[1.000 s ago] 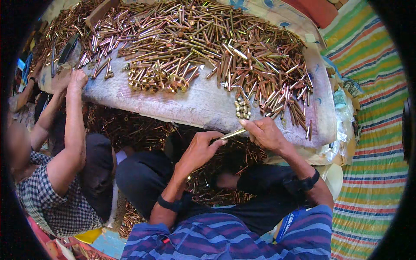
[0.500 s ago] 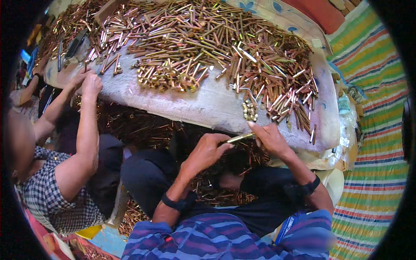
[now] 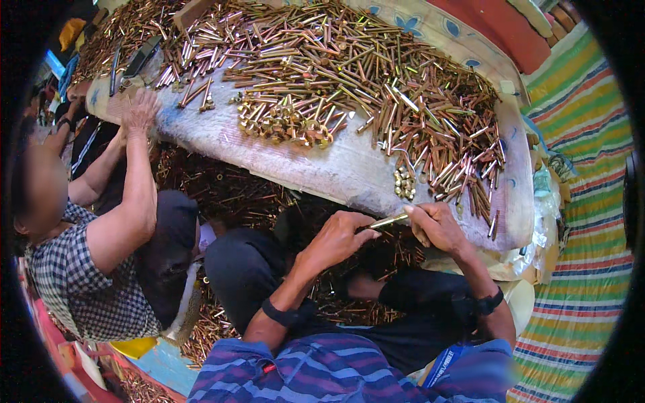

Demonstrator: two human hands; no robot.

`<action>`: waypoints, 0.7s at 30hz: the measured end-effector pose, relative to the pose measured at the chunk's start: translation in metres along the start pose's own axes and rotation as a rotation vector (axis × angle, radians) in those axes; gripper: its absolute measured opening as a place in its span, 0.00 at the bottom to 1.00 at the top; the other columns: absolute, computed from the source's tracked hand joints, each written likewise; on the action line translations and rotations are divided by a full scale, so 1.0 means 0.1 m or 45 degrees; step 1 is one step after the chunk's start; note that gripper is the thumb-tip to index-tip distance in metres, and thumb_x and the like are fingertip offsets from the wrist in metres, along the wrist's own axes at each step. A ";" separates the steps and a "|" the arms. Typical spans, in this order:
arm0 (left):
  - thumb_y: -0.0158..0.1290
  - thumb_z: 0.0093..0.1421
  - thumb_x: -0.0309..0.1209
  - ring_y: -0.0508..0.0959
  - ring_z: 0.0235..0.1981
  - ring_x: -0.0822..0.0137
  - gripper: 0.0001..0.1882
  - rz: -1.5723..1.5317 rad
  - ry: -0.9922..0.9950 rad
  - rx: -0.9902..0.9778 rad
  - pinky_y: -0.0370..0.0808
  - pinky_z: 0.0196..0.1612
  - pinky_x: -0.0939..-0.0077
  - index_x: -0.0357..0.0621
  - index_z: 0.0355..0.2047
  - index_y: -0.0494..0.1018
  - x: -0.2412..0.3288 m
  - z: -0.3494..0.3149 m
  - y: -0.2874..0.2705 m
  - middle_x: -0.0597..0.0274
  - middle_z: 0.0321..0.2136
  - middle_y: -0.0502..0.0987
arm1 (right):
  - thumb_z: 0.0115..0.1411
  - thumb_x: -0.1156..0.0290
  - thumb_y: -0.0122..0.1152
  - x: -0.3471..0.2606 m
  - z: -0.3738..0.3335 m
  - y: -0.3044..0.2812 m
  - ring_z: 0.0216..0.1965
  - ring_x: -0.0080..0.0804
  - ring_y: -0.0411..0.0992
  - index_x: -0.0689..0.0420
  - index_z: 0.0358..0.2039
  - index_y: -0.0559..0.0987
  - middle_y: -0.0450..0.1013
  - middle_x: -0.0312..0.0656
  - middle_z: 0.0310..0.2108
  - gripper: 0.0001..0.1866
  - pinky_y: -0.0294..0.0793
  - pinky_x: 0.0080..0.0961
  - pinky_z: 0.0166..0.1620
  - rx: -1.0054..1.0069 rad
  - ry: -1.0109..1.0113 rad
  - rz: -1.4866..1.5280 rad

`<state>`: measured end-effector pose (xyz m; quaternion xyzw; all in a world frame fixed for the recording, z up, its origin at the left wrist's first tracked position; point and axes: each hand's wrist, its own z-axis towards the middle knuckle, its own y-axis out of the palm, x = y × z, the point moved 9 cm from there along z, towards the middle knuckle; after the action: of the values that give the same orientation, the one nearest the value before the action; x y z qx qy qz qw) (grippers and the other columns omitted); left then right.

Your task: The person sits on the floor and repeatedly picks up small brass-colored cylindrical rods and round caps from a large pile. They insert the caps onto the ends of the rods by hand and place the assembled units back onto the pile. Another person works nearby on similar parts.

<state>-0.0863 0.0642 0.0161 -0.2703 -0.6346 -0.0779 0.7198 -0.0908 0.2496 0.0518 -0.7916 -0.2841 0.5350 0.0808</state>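
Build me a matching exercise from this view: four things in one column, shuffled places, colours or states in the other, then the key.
Things
1. Metal rod
2. Cluster of small gold-coloured pieces
3. Large mat
4. Co-worker's shirt

Matches
A. Black-and-white checks
B. Green, yellow, red, white and dark blue stripes
C. Held between the fingers of the left hand and the right hand
D. On the covered table, near its front edge

Pairs: 1-C, 2-D, 3-B, 4-A
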 end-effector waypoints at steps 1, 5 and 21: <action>0.62 0.59 0.33 0.81 0.35 0.43 0.13 0.008 0.027 0.007 0.76 0.41 0.56 0.35 0.38 0.82 0.03 0.00 0.00 0.43 0.31 0.82 | 0.71 0.56 0.56 0.00 0.00 0.00 0.12 0.18 0.63 0.60 0.17 0.76 0.68 0.34 0.12 0.27 0.61 0.20 0.17 0.032 0.000 0.014; 0.62 0.59 0.34 0.81 0.34 0.42 0.14 0.024 0.029 -0.028 0.76 0.40 0.56 0.35 0.39 0.82 0.10 0.01 -0.01 0.42 0.31 0.81 | 0.71 0.54 0.53 -0.02 0.00 -0.02 0.09 0.18 0.60 0.58 0.11 0.72 0.64 0.33 0.08 0.32 0.56 0.21 0.15 0.112 0.043 0.009; 0.61 0.60 0.41 0.82 0.39 0.44 0.22 -0.046 -0.055 -0.043 0.76 0.44 0.58 0.33 0.45 0.80 0.15 -0.05 -0.15 0.39 0.36 0.82 | 0.69 0.50 0.56 -0.14 -0.12 -0.11 0.11 0.20 0.61 0.61 0.10 0.74 0.65 0.32 0.09 0.34 0.57 0.25 0.17 -0.050 0.130 -0.186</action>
<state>-0.0862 0.0529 0.0342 -0.2726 -0.6533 -0.0958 0.6998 -0.0876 0.2528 0.0727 -0.7963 -0.3470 0.4810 0.1187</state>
